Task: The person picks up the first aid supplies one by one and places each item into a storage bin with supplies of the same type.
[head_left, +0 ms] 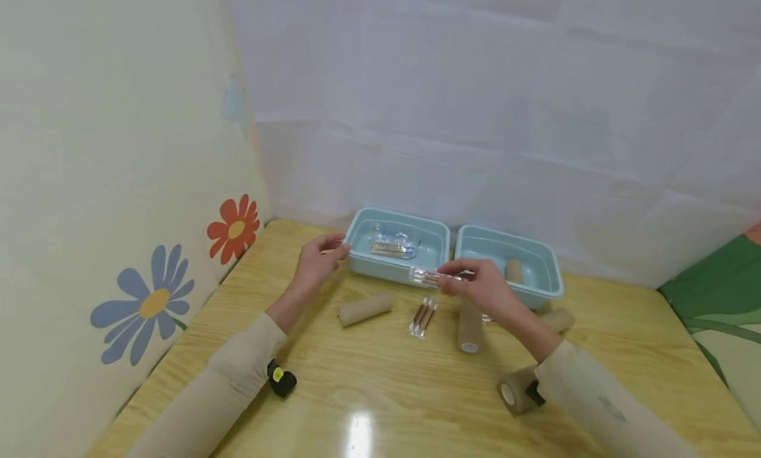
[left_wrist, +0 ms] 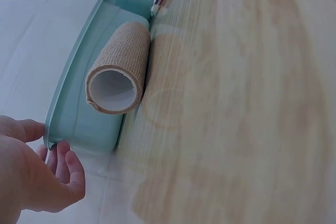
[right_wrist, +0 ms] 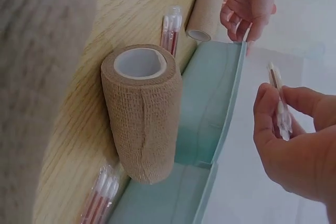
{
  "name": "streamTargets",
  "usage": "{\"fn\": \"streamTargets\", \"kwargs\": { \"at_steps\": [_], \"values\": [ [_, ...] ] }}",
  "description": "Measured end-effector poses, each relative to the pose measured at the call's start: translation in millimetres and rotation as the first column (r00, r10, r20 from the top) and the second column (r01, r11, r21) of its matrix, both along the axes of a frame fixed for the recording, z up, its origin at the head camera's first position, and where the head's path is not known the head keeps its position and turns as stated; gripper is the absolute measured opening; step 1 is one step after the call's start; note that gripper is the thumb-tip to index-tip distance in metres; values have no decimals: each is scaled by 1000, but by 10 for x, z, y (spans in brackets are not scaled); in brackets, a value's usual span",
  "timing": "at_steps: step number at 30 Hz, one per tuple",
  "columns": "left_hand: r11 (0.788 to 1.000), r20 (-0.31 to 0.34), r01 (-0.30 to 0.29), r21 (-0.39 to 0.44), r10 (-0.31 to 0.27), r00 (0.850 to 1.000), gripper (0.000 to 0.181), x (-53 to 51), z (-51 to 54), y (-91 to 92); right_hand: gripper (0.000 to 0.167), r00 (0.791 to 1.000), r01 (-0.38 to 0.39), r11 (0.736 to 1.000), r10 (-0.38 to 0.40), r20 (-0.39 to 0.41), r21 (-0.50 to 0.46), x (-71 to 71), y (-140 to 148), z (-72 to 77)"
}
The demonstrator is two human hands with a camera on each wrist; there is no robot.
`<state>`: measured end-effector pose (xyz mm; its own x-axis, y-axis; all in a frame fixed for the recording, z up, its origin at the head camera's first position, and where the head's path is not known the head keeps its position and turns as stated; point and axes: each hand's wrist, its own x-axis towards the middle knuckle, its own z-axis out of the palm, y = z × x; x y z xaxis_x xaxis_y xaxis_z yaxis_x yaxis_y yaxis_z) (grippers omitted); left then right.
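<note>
Nearest, a tan roll is laid on its side on the desk, beside the right sleeve. Beyond it, a second roll and a loose swab packet are set down within easy reach. Another packet is pinched in the grip of the right hand, near the front wall of the left bin; its ends are left free, a light hold that presumably suits so thin a thing. The bin's rim is held between thumb and fingers of the left hand, probably for steadying. Clear packets are contained inside; one roll is set apart in the right bin, perhaps to separate kinds.
</note>
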<state>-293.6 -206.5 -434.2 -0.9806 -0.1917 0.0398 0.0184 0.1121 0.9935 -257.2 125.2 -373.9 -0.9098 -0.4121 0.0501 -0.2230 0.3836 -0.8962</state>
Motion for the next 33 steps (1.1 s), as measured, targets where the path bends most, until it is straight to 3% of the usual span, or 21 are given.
{"fn": "streamTargets", "kwargs": {
  "at_steps": [11,18,22,33],
  "values": [
    [1000,-9,-16,-10,16,1000,39,5,31,-44,29,990,129,990,-126,58,-53,-174,-123,-8],
    [1000,2,-7,13,7,1000,39,8,-42,-55,34,979,182,968,-161,124,-176,-271,-232,-93],
    [1000,0,-13,-14,13,1000,39,1,-73,-50,33,975,210,961,-192,112,-177,-301,-327,-129],
    [1000,-18,6,-26,-6,1000,39,-45,-43,-31,27,979,199,954,-185,80,-226,-367,-521,-157]
  ]
}}
